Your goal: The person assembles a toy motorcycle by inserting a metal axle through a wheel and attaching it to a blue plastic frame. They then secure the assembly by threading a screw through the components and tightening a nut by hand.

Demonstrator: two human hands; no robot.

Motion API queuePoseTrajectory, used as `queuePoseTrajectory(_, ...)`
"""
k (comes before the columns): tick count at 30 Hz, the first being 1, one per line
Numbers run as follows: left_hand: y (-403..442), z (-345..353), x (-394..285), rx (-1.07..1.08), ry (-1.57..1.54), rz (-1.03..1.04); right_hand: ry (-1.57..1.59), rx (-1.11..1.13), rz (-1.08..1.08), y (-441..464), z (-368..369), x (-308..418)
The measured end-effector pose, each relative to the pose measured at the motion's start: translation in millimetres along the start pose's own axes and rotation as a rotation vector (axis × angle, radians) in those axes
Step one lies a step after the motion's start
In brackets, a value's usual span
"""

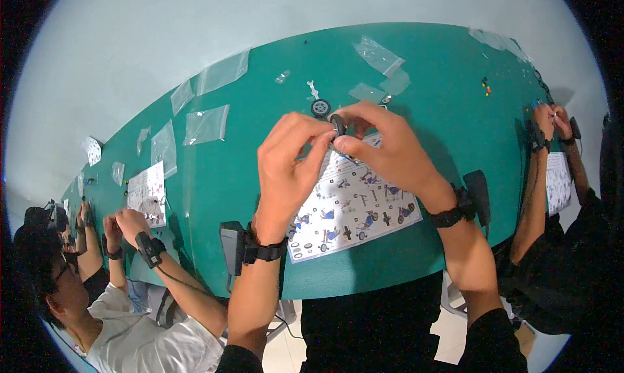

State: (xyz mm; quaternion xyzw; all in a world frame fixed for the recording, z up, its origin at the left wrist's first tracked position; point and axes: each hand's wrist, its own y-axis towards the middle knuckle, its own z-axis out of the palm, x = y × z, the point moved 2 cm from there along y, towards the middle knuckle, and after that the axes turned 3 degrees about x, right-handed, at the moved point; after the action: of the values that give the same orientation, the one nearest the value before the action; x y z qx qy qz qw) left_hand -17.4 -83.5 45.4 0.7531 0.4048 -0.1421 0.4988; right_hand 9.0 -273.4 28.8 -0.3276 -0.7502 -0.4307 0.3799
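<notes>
Clock positions from the held black wheel (pixel 338 125); it's up between both hands, over the top end of the printed sheet (pixel 364 207), which runs 5 to 7.

Around it: loose wheel (pixel 320 108) on the green table (pixel 250 178) at 10–11, just beyond the left fingertips, light-coloured bracket (pixel 312 89) right behind it. Small metal part (pixel 386 100) at 2, close to the right knuckles. Clear bag (pixel 379 56) at 1, flat bag (pixel 207 125) at 9, small packet (pixel 282 77) between 10 and 11. Coloured bits (pixel 486 87) between 2 and 3, well apart. Co-worker's hands (pixel 123 225) at 8, another person's hands (pixel 551 119) at 3, both clear of this work. Both of the wearer's hands hide part of the sheet's top.

Pose: left hand (pixel 289 142) comes up from 7, thumb and fingertips pinched at the wheel's near-left side. Right hand (pixel 390 142) comes in from 4, fingers curled over, thumb below, gripping the rim. Forearms converge; wrist modules outboard.
</notes>
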Motion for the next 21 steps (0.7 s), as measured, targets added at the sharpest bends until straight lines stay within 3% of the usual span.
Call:
queuePoseTrajectory(10, -4, 5, -4, 0.001, 0.007, -0.091, -0.047, -0.068, -0.096, -1, -2, 14)
queuePoseTrajectory(21, -8, 10, -3, 0.039, 0.122, 0.014, 0.021, -0.086, -0.062, -4, 1, 25)
